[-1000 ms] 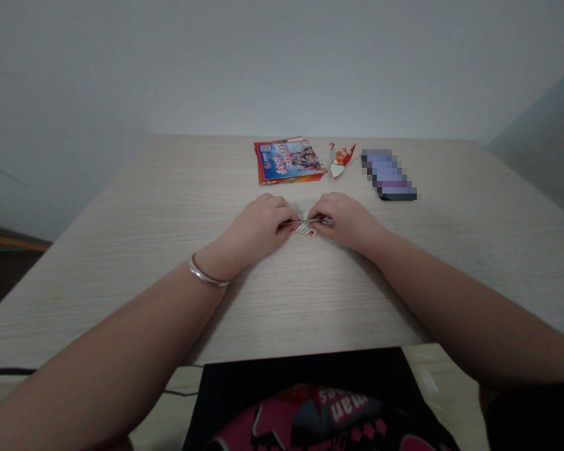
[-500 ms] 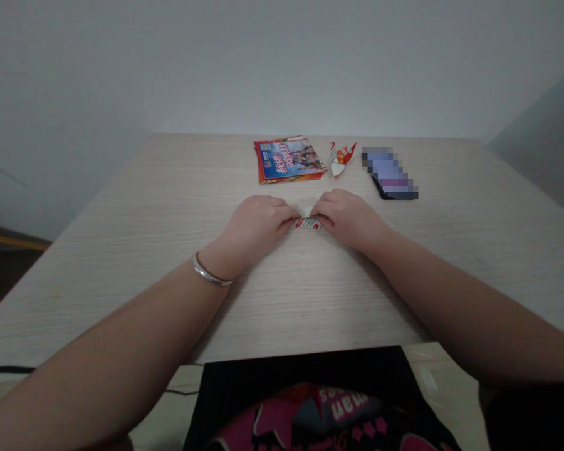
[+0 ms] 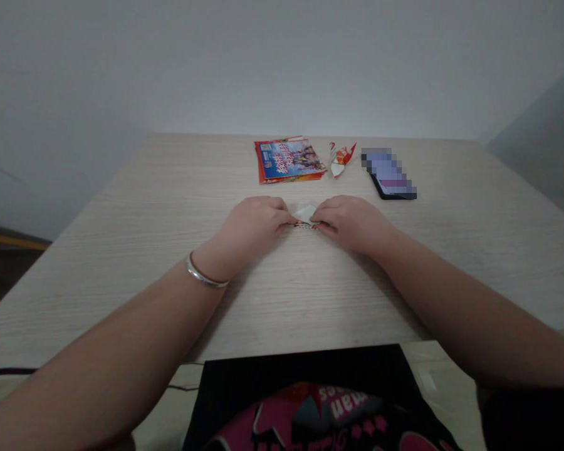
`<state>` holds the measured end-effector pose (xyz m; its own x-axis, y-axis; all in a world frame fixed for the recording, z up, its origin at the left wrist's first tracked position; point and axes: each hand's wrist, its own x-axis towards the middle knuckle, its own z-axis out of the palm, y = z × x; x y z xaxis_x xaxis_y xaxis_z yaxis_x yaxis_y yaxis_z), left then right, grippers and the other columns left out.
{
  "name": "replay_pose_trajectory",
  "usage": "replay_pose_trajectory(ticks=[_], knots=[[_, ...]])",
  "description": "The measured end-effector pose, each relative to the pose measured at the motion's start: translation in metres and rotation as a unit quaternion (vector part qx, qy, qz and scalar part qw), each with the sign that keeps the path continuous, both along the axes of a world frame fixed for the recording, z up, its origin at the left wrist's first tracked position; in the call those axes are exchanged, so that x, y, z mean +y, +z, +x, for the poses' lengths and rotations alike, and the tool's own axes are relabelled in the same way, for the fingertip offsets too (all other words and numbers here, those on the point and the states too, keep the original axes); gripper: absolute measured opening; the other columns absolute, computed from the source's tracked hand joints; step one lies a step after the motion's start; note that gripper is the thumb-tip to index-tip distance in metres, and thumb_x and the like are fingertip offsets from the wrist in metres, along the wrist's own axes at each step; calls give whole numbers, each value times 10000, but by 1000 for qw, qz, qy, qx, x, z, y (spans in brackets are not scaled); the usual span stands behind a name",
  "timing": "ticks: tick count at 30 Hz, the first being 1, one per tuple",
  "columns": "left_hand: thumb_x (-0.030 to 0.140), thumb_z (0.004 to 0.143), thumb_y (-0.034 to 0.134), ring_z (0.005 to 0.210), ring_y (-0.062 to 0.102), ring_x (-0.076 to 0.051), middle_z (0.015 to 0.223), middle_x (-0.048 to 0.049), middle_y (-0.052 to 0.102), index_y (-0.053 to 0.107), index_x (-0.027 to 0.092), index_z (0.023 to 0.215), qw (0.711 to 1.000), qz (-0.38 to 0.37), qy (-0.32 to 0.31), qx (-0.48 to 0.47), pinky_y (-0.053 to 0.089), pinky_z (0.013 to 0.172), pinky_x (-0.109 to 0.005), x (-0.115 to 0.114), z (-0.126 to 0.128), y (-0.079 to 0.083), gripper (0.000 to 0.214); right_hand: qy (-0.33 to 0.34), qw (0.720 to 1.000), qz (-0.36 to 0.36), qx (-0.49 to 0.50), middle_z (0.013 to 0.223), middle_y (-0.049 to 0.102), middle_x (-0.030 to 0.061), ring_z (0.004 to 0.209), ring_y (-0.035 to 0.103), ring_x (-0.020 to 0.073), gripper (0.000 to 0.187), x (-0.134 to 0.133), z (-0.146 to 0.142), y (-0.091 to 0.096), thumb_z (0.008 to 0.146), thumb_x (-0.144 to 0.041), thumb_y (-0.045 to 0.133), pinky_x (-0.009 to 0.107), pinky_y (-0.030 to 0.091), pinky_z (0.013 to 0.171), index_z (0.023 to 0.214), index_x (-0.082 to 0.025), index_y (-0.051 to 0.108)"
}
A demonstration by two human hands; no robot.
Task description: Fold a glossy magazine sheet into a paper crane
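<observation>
A small folded piece of printed paper [image 3: 305, 215], white with red marks, lies on the wooden table [image 3: 169, 207] between my hands. My left hand [image 3: 254, 224], with a silver bracelet at the wrist, pinches its left end with closed fingers. My right hand [image 3: 350, 220] pinches its right end the same way. A white flap of the paper stands up between the fingertips.
At the back of the table lie a stack of colourful printed sheets [image 3: 287, 160], a folded paper figure [image 3: 341, 156] in red and white, and a phone [image 3: 389, 175]. A black cable [image 3: 9, 371] runs along the near left edge.
Both hands stayed on the paper and shifted slightly. A white flap of the paper now shows between the fingertips where mostly the red-marked side showed before.
</observation>
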<state>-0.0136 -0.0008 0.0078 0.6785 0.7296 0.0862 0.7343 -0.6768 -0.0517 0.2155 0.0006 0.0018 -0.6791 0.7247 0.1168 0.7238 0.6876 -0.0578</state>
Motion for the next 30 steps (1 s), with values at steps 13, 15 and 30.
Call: replay_pose_trajectory(ticks=[13,15,30], knots=[[157,1007,479,1241,687,-284,1351,-144,729,742,133,1290,997,-20,-78,10,517,1105,-448,-5,-7,6,387,-4,1000,29,5,1191,801,122,1042,745,251,287,8,8,-8,982,-162,544,368,545,907,1044,-154,824],[173,1004,485,1196,712,-259,1329,-113,748,747,168,1284,997,-37,-68,25,524,1083,-426,-3,-11,9,384,-4,1000,28,9,1192,802,116,1055,747,251,275,9,10,-9,972,-155,560,366,548,913,1047,-158,824],[220,991,489,1169,710,-257,1282,-109,764,754,159,1238,998,-18,-46,-39,525,1065,-401,2,-9,5,367,-14,999,2,41,1191,806,107,1093,748,251,257,10,10,-7,959,-148,588,381,561,970,1051,-166,828]])
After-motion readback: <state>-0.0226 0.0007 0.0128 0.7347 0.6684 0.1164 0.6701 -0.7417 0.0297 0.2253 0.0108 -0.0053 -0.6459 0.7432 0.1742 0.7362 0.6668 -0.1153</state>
